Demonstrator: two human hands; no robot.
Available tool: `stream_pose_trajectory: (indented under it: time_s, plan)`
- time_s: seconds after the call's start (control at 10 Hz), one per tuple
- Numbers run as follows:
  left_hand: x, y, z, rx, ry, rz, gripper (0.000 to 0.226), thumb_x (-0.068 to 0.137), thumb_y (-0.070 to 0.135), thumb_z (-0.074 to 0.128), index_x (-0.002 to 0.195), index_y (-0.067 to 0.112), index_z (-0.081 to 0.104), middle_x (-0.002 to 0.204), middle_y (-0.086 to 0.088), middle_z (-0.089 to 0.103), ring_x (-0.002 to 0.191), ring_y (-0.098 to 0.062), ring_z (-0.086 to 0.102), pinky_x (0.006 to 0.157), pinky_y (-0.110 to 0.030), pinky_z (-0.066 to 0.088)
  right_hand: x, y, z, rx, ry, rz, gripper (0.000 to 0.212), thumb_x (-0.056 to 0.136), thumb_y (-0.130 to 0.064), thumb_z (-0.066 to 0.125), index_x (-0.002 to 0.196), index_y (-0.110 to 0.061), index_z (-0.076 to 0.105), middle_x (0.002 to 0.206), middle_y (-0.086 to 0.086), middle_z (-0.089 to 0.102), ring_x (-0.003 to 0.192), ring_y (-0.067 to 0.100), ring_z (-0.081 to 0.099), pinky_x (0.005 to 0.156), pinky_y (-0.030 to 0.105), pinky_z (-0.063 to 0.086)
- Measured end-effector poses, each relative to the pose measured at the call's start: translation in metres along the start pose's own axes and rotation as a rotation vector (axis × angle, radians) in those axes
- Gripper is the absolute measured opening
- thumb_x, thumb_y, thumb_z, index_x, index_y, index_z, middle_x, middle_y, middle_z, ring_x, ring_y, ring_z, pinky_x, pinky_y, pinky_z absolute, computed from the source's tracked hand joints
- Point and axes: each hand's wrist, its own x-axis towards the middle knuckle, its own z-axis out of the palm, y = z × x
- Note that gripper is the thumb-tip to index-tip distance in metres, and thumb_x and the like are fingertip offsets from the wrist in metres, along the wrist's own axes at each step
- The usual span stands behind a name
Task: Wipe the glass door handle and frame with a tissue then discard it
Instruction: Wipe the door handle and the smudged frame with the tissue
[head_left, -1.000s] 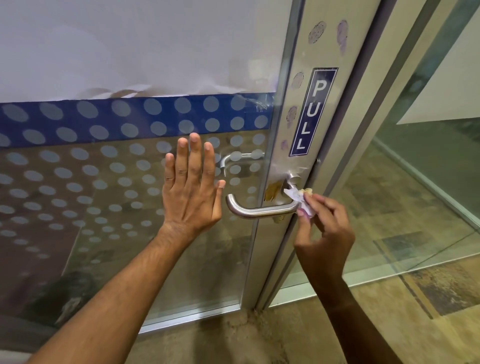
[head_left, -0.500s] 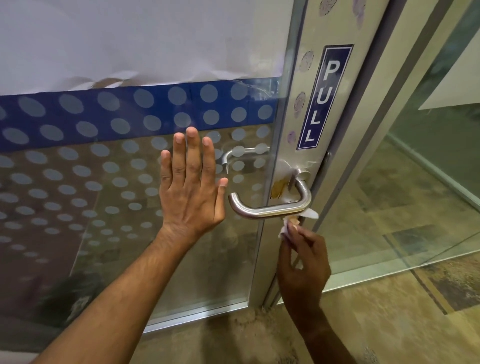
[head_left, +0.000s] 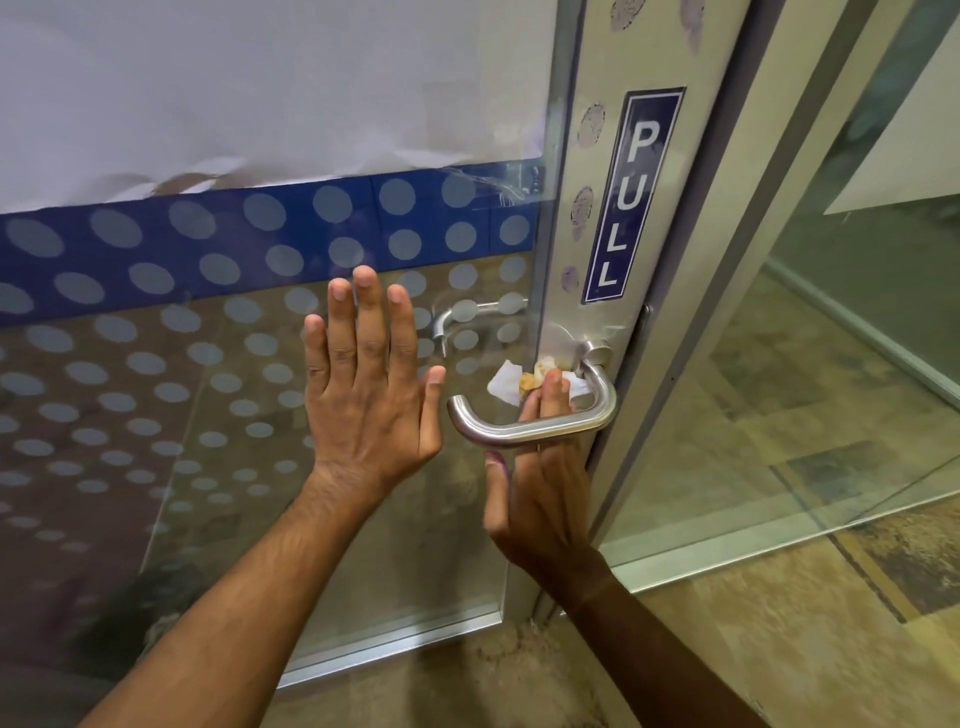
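Mid-wipe: right hand (head_left: 540, 499) reaches behind the handle (head_left: 535, 431), fingers (head_left: 551, 395) pressing the tissue (head_left: 506, 387) against the frame (head_left: 558, 249) at the left hand's (head_left: 363, 395) three o'clock, that hand's fingers spread flat on glass; frame wiping and discarding remain.

The gap between the metal handle (head_left: 535, 428) and the door frame (head_left: 563, 332) is being filled by the fingers (head_left: 550, 395) of the right hand (head_left: 540, 499), which are reaching up behind the bar and pressing a white tissue (head_left: 506, 387) against the frame. The handle's bar is crossing in front of those fingers, and its bend at the right end is closing off that side. Just left of the handle's free end, the left hand (head_left: 363, 395) is lying flat on the glass panel (head_left: 208, 415), leaving only a narrow slot between its thumb and the bar. Below the bar, the frame is standing clear down to the floor (head_left: 779, 649).
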Motion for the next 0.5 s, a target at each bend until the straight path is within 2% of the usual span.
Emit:
stream_pose_trajectory:
  time_s: [0.1, 0.2, 0.3, 0.4, 0.5]
  plan:
    - [0.000, 0.000, 0.000, 0.001, 0.003, -0.002, 0.085, 0.096, 0.041, 0.037, 0.153, 0.011, -0.019, 0.158, -0.004, -0.034, 0.148, -0.021, -0.027, 0.122, -0.040, -0.015, 0.011, 0.007, 0.003, -0.020, -0.002, -0.048, 0.076, 0.086, -0.018, 0.052, 0.147, 0.009, 0.016, 0.161, 0.015, -0.003, 0.149, 0.037, 0.006, 0.120, 0.053, 0.012]
    - [-0.001, 0.000, 0.001, 0.008, 0.011, 0.003, 0.085, 0.096, 0.041, 0.037, 0.153, 0.011, -0.019, 0.158, -0.004, -0.034, 0.148, -0.021, -0.026, 0.122, -0.040, -0.015, 0.018, 0.014, 0.006, -0.047, 0.020, -0.083, 0.075, 0.087, -0.017, 0.049, 0.148, 0.008, 0.013, 0.161, 0.017, -0.007, 0.148, 0.039, 0.005, 0.119, 0.054, 0.009]
    - [0.000, 0.000, 0.002, 0.017, 0.016, 0.001, 0.085, 0.096, 0.040, 0.037, 0.153, 0.011, -0.018, 0.158, -0.004, -0.034, 0.148, -0.021, -0.026, 0.122, -0.040, -0.014, 0.015, 0.018, 0.010, -0.062, 0.022, -0.101, 0.081, 0.088, -0.018, 0.048, 0.153, -0.002, 0.002, 0.161, 0.016, -0.008, 0.148, 0.038, 0.005, 0.119, 0.056, 0.015]
    - [-0.001, 0.001, 0.001, 0.016, 0.013, -0.003, 0.085, 0.096, 0.041, 0.037, 0.153, 0.011, -0.019, 0.158, -0.004, -0.034, 0.148, -0.021, -0.026, 0.122, -0.040, -0.014, 0.000, 0.019, 0.015, -0.028, -0.029, -0.059, 0.083, 0.088, -0.018, 0.054, 0.154, -0.005, 0.005, 0.162, 0.015, -0.009, 0.149, 0.038, 0.003, 0.117, 0.057, 0.017]
    - [-0.001, 0.001, 0.001, 0.023, 0.013, 0.005, 0.086, 0.096, 0.041, 0.037, 0.153, 0.011, -0.018, 0.159, -0.004, -0.034, 0.149, -0.022, -0.026, 0.122, -0.041, -0.014, -0.013, 0.018, 0.020, 0.012, -0.119, 0.057, 0.069, 0.088, -0.024, 0.056, 0.146, 0.004, 0.033, 0.162, 0.016, -0.009, 0.149, 0.039, 0.003, 0.118, 0.057, 0.016]
